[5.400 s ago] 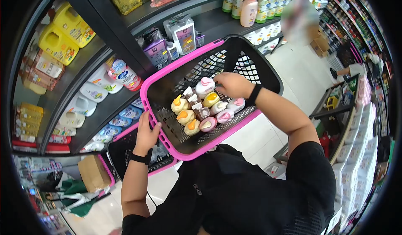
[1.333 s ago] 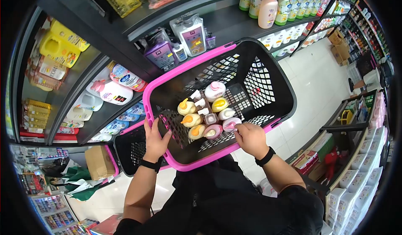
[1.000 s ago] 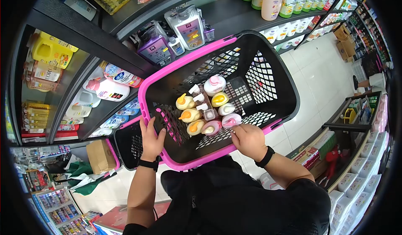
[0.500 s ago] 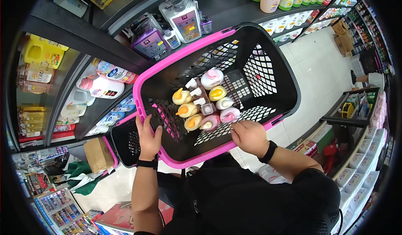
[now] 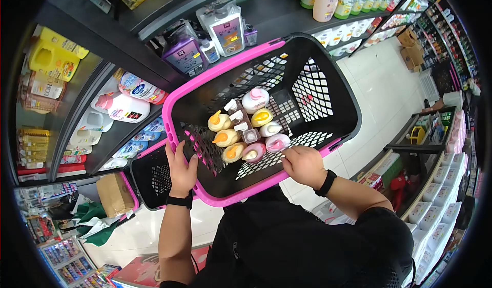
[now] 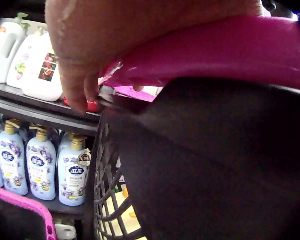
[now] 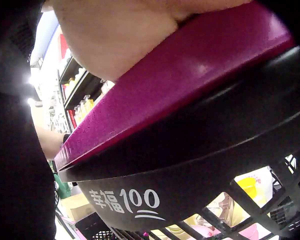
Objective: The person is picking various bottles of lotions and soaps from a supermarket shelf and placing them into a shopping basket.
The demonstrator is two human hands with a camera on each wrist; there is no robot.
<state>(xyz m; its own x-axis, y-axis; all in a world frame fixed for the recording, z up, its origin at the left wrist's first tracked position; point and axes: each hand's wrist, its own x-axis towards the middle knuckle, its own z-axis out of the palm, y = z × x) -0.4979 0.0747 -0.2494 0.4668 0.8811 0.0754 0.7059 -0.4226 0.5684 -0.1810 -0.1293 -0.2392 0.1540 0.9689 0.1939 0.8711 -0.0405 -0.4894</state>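
A black shopping basket with a pink rim (image 5: 220, 71) tilts in front of me. My left hand (image 5: 182, 174) grips its left rim, thumb inside and fingers outside; in the left wrist view, fingertips of that hand (image 6: 140, 37) curl down past the rim. My right hand (image 5: 306, 168) holds the near rim with bent fingers, beside a pink-topped pump bottle (image 5: 277, 143). Inside stand several pump bottles close together: cream ones with orange pumps (image 5: 225, 137), a white one with a pink pump (image 5: 256, 101), and brown ones with white tops (image 5: 239, 118).
Behind the basket are shelves with purple boxes (image 5: 187, 57) and a large peach bottle (image 5: 326, 3). A second black basket (image 5: 152, 177) lies lower left near a cardboard box (image 5: 115, 194). White packs (image 5: 435, 202) are stacked on the right. Blue bottles (image 6: 40, 162) line a shelf.
Some seconds ago my right hand was inside the basket over the bottles; since then it has moved to the near rim. The left hand stays on the left rim. Lately only the view shifts slightly.
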